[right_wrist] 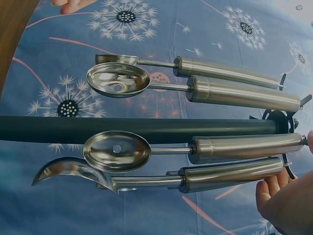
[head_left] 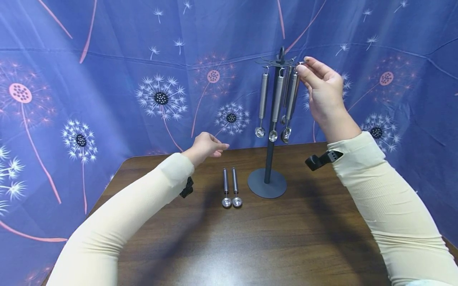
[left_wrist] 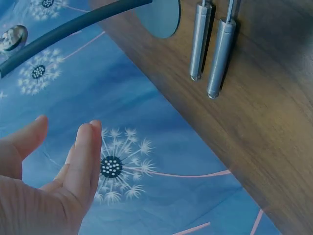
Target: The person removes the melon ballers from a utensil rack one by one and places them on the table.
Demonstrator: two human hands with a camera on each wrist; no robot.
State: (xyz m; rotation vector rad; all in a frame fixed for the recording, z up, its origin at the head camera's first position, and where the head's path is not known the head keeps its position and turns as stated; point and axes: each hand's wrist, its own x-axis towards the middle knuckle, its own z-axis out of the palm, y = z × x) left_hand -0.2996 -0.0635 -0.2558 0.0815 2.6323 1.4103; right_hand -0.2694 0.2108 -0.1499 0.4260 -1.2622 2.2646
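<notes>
Several steel scoops (head_left: 273,99) hang by their handle ends from a dark rack (head_left: 270,159) with a round base. At the rack's top, my right hand (head_left: 323,89) pinches thumb and fingers at a hook and the handle end of a scoop on the right side. In the right wrist view, fingers sit by the handle of a curved-edged scoop (right_wrist: 230,175); the exact contact is partly hidden. My left hand (head_left: 207,147) hovers left of the rack, holding nothing, its fingers fairly straight and thumb apart in the left wrist view. Two more scoops (head_left: 230,186) lie side by side below it.
The brown wooden table (head_left: 250,238) carries the rack and the two lying scoops. A blue curtain with dandelion prints (head_left: 125,47) hangs right behind the table's far edge. A black wrist-camera mount (head_left: 320,159) juts from the right sleeve.
</notes>
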